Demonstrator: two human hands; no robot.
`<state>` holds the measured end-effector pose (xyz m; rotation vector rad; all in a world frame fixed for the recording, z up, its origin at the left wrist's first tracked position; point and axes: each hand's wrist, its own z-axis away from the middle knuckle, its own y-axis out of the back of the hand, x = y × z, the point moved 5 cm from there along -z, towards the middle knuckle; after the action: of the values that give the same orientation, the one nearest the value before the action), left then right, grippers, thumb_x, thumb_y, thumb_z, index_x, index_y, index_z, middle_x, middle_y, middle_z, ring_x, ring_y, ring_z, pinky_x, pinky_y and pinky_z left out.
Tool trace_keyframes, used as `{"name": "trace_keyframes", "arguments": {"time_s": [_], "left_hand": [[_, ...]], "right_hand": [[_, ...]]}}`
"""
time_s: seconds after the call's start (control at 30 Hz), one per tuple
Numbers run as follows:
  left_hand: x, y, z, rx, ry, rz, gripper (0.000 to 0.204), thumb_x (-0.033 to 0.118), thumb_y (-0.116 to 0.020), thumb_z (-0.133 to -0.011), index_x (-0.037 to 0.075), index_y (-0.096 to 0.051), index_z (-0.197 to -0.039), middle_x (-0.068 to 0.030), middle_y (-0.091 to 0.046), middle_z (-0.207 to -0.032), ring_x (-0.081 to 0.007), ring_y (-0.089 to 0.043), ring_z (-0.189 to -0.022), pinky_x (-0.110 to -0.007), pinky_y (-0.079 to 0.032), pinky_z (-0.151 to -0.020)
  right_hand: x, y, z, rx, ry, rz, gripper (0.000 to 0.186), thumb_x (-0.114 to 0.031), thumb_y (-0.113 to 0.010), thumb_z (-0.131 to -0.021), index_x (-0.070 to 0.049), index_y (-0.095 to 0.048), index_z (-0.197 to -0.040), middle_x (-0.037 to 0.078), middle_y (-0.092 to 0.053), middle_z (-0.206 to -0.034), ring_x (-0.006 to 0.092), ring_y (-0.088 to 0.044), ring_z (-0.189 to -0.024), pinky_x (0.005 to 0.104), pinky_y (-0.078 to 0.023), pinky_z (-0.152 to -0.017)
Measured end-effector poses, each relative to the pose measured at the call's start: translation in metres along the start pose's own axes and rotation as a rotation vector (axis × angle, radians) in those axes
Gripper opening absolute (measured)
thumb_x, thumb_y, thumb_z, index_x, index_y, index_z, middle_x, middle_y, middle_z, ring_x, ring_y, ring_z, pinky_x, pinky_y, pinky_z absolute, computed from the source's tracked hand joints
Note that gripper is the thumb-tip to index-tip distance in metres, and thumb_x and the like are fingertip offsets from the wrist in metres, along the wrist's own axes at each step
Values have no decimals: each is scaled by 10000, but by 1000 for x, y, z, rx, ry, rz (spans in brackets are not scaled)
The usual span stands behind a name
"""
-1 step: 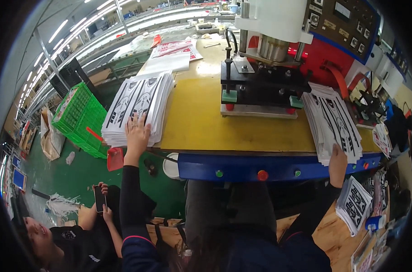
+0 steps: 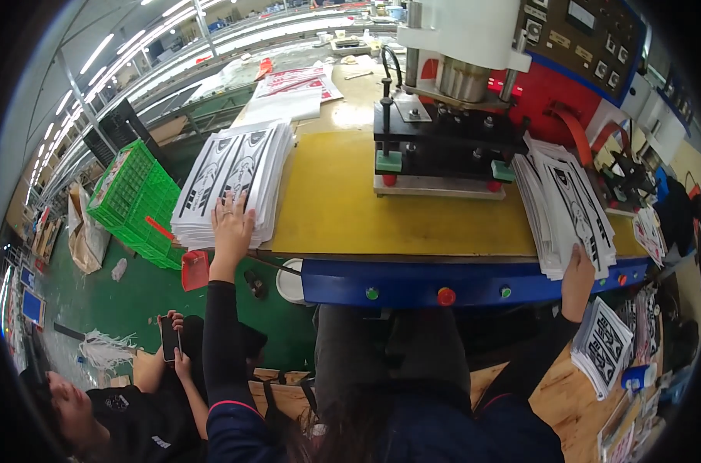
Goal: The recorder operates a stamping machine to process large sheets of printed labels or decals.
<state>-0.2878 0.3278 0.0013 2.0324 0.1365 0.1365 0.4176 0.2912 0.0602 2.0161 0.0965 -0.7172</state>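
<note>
My left hand (image 2: 231, 235) rests with fingers spread on the front of a tall stack of white sheets with black printed designs (image 2: 219, 174) at the left of the yellow work mat (image 2: 335, 216). My right hand (image 2: 576, 274) grips the near edge of similar sheets (image 2: 559, 193) in a looser, fanned pile at the right. Between the piles stands a press (image 2: 451, 154) with black plates, green and red blocks and a white housing. A blue front panel (image 2: 397, 289) with green and red buttons runs under the table edge.
A green crate (image 2: 130, 201) and red scoop (image 2: 194, 270) are at left. A seated person (image 2: 111, 409) holds a phone (image 2: 169, 339) at lower left. More printed sheets (image 2: 601, 347) lie on a wooden surface at lower right. A second machine (image 2: 628, 177) stands at right.
My right hand has shifted very slightly with the edge of the sheets it grips. My left hand stays on the left stack.
</note>
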Motion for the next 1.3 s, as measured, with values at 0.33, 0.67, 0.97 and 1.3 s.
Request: {"name": "trace_keyframes", "arguments": {"time_s": [0.33,0.67,0.97,1.3], "left_hand": [[148,41,114,-490,181,1573,598,437,-442,-1024,-19,-444,-1411,-167,-537,-1380,-270,-531,-1269,-402,-382,-1090],[203,-57,261,-681,560,2318,661,559,-341,-1012,36,-441,-1403,-154,-543,-1361,-313,-527,-1239,-462,-427,-1061],[228,-81,233,-638,356,2698,636,536,-334,-1022,40,-439,-1405,-161,-515,-1392,-313,-497,-1270,-450,-411,-1078],[266,-85,152,-574,-17,3130,608,510,-327,-1033,44,-437,-1407,-168,-483,-1426,-312,-462,-1306,-438,-393,-1097]], "right_hand": [[-187,-47,155,-246,525,-860,203,-39,-557,-902,-108,-737,-964,175,-652,-1250,357,-564,-1259,398,-444,-1023],[-227,-90,289,-1031,1100,-923,381,-66,-660,-799,-81,-639,-1180,125,-661,-1189,322,-661,-996,370,-550,-826],[-187,-87,236,-882,862,-687,637,-226,-771,-729,-141,-574,-1329,160,-542,-1368,348,-492,-1276,473,-391,-1060],[-160,-101,204,-631,886,-478,797,-114,-738,-643,-160,-527,-1409,177,-335,-1558,386,-332,-1425,512,-309,-1117]]}}
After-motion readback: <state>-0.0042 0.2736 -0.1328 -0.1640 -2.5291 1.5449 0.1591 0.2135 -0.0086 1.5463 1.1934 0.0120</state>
